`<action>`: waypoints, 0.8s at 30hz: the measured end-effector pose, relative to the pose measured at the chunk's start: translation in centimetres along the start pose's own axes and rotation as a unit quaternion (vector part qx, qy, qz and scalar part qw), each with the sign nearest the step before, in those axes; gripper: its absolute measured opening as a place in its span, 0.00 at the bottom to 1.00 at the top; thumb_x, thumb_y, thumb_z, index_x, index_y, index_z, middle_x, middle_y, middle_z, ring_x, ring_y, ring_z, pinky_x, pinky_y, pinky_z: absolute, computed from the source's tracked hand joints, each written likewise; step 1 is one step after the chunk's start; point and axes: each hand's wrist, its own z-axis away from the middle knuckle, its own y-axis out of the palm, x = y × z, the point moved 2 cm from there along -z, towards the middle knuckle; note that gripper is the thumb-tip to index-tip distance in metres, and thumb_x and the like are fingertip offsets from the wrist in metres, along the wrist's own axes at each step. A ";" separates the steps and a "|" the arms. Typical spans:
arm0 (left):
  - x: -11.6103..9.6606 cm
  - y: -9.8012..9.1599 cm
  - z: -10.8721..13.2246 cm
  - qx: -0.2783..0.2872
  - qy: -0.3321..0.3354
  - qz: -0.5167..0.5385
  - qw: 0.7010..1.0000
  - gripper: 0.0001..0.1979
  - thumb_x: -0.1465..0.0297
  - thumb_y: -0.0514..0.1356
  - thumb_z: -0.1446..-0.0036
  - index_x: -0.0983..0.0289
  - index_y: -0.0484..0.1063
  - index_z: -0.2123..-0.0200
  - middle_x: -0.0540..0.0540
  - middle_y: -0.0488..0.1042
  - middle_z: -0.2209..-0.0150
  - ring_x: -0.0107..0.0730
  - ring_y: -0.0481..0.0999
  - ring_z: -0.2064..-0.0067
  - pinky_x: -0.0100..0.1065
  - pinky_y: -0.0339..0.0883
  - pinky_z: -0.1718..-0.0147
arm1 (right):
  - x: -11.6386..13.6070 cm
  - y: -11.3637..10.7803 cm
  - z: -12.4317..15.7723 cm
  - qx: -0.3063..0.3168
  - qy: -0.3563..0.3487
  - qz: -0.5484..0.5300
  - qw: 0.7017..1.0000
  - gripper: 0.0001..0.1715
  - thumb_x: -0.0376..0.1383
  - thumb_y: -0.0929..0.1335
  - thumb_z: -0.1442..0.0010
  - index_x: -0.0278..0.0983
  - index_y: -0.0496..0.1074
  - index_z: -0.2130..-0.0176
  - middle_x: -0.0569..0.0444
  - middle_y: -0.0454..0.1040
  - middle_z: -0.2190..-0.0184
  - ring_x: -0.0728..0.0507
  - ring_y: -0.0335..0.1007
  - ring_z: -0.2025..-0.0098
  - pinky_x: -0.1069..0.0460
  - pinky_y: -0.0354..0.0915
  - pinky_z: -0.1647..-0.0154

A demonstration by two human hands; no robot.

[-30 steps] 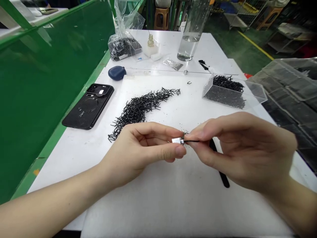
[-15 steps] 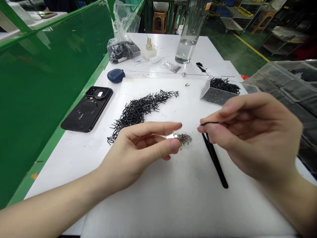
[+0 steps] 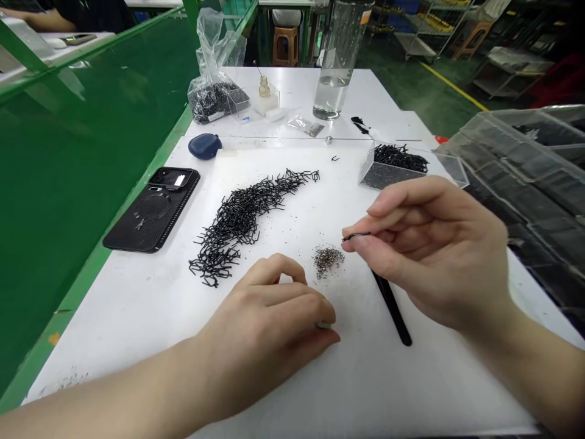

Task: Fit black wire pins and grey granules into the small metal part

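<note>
The right hand (image 3: 425, 256) pinches a thin black wire (image 3: 356, 236) near a small heap of grey grit (image 3: 328, 261). The left hand (image 3: 265, 323) rests curled shut on the desk (image 3: 128, 311).

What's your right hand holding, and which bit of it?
The right hand pinches a thin black bent wire by one end, between thumb and first finger; the other end sticks out.

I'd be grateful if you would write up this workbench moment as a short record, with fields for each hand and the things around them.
Right hand: pinches a black bent wire piece between thumb and finger
Left hand: curled on the white work surface, over a small pale object, mostly hidden
Between hands: grey granule heap
Under right hand: black tweezers
Beyond: heap of black bent wire pieces
</note>
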 end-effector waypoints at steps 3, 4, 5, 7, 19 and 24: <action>0.0 -0.1 0.1 0.000 -0.005 -0.009 1.000 0.06 0.74 0.70 0.37 0.61 0.77 0.60 0.49 0.86 0.61 0.36 0.75 0.57 0.34 0.73 0.53 | 0.0 0.1 0.0 -0.001 -0.001 0.009 1.000 0.22 0.20 0.77 0.44 0.44 0.78 0.57 0.60 0.85 0.67 0.47 0.86 0.65 0.55 0.77 0.72; 0.0 -0.2 0.1 -0.005 -0.007 -0.007 1.000 0.07 0.71 0.72 0.38 0.61 0.78 0.58 0.50 0.86 0.59 0.36 0.75 0.57 0.35 0.73 0.53 | 0.0 0.1 0.0 -0.001 0.001 0.009 1.000 0.22 0.20 0.77 0.44 0.44 0.78 0.57 0.60 0.85 0.67 0.46 0.86 0.65 0.55 0.77 0.72; -0.1 -0.3 0.0 -0.016 -0.008 -0.006 1.000 0.11 0.68 0.74 0.40 0.61 0.78 0.57 0.51 0.86 0.58 0.37 0.75 0.57 0.35 0.72 0.53 | 0.0 0.1 0.0 -0.001 0.002 0.007 1.000 0.22 0.21 0.77 0.44 0.44 0.78 0.57 0.60 0.85 0.68 0.47 0.85 0.65 0.55 0.77 0.72; -0.4 -0.7 -0.1 -0.052 -0.012 -0.005 0.999 0.17 0.65 0.76 0.43 0.62 0.79 0.53 0.53 0.85 0.58 0.36 0.76 0.57 0.36 0.71 0.53 | 0.0 0.1 0.1 -0.001 0.001 0.002 1.000 0.22 0.20 0.77 0.44 0.44 0.78 0.57 0.61 0.85 0.68 0.47 0.85 0.65 0.55 0.77 0.72; 0.1 -0.6 0.6 -0.114 -0.029 0.191 0.975 0.43 0.80 0.70 0.47 0.54 0.68 0.29 0.55 0.74 0.32 0.45 0.75 0.35 0.41 0.73 0.44 | 0.0 0.0 0.2 -0.006 -0.006 -0.004 1.000 0.21 0.21 0.76 0.40 0.46 0.79 0.55 0.58 0.85 0.66 0.45 0.85 0.63 0.52 0.78 0.70; -0.1 -0.8 0.5 -0.090 -0.012 0.187 0.978 0.44 0.80 0.70 0.49 0.57 0.67 0.29 0.58 0.72 0.30 0.49 0.74 0.32 0.43 0.74 0.40 | 0.0 0.1 0.3 -0.003 -0.010 0.007 1.000 0.21 0.23 0.76 0.40 0.47 0.80 0.55 0.58 0.85 0.65 0.43 0.86 0.63 0.50 0.79 0.70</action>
